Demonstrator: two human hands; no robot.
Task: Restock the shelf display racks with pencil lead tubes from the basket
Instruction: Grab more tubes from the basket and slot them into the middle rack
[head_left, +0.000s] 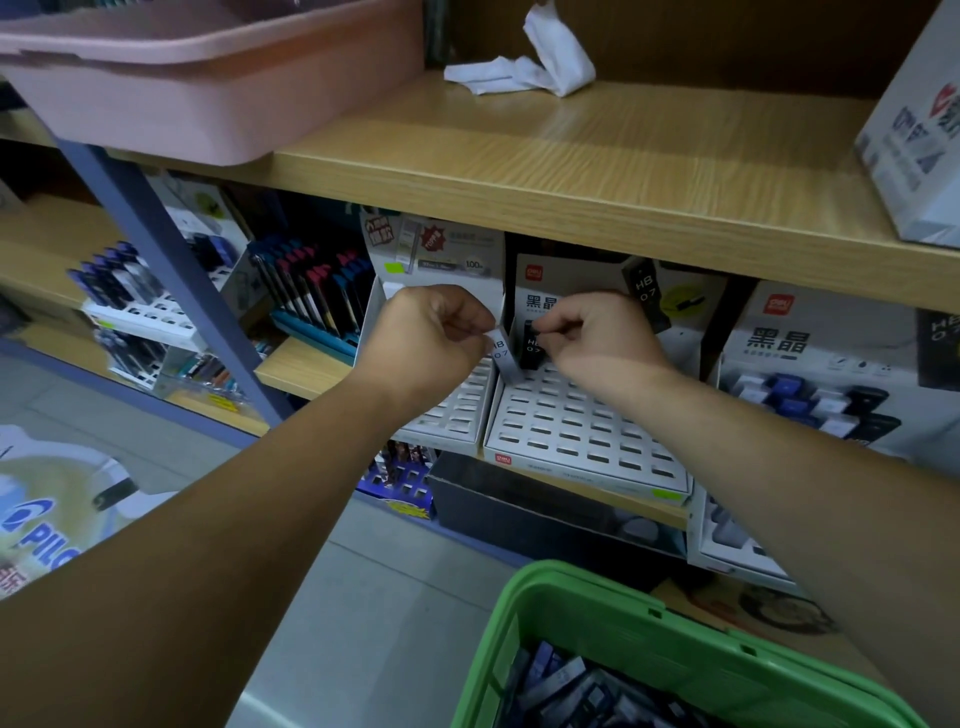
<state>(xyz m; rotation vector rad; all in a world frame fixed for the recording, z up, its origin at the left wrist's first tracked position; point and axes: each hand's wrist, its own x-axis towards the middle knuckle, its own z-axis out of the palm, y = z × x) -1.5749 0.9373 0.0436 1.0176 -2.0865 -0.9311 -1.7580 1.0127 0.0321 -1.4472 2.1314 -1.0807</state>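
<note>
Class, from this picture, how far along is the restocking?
Hardly started: visible slots of the white rack stand empty. In hand: the right hand pinches a black tube at its back row; the left hand holds a grey tube. Left: many tubes in the green basket.

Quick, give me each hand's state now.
Left hand: pinching a grey lead tube.
Right hand: pinching a black lead tube.
</note>
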